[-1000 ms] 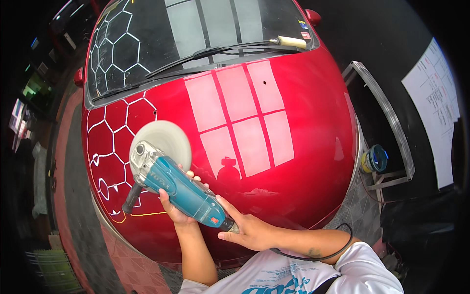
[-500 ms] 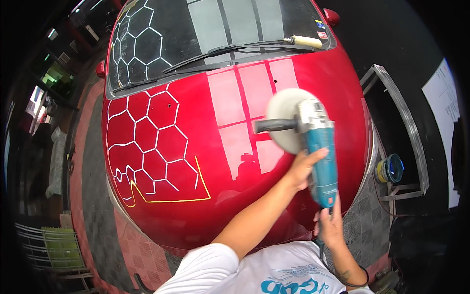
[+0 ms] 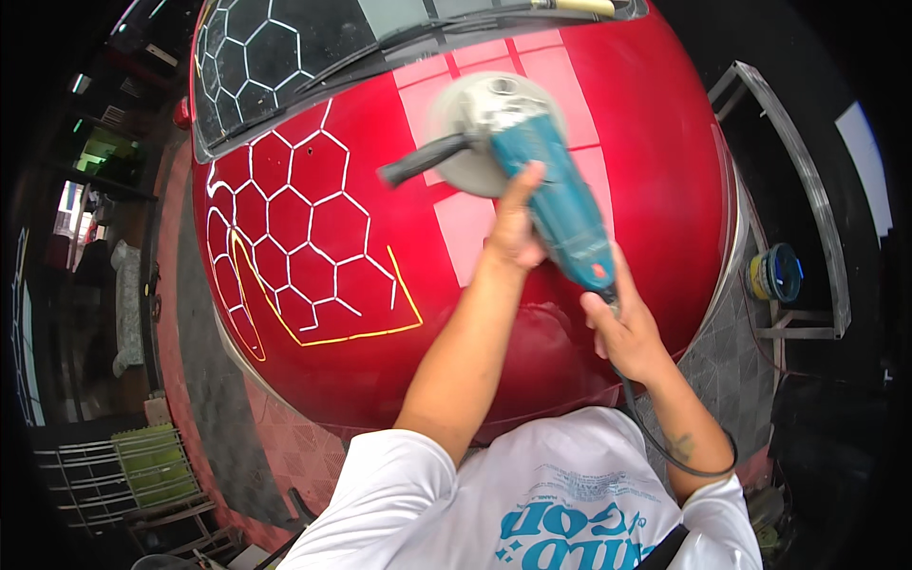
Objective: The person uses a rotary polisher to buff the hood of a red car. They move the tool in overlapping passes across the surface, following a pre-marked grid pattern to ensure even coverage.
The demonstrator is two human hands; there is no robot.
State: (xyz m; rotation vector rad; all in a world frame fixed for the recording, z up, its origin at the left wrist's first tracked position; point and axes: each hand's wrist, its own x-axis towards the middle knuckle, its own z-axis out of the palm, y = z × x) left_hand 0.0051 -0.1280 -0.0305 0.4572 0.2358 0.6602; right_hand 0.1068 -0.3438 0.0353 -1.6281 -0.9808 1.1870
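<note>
I hold a teal electric polisher (image 3: 562, 211) over the glossy red car bonnet (image 3: 380, 332). My left hand (image 3: 518, 226) grips the front of its body, just behind the round white pad (image 3: 465, 142) that lies flat on the paint. My right hand (image 3: 627, 328) is closed around the rear end, where the black cord (image 3: 665, 446) leaves. A black side handle (image 3: 418, 161) sticks out to the left, untouched. White hexagon lines with a yellow outline (image 3: 313, 237) cover the bonnet's left part, to the left of the pad.
The windscreen with wipers (image 3: 313, 57) lies beyond the bonnet. At the right, a metal frame (image 3: 793, 152) and a small rack hold a blue and yellow tub (image 3: 774, 273). A green crate (image 3: 157, 461) and metal railings stand at the lower left on paved ground.
The polisher swept from the hexagon area on the left across to the bonnet's right side, then came back a little left and nearer the windscreen. Both hands stayed on it.
</note>
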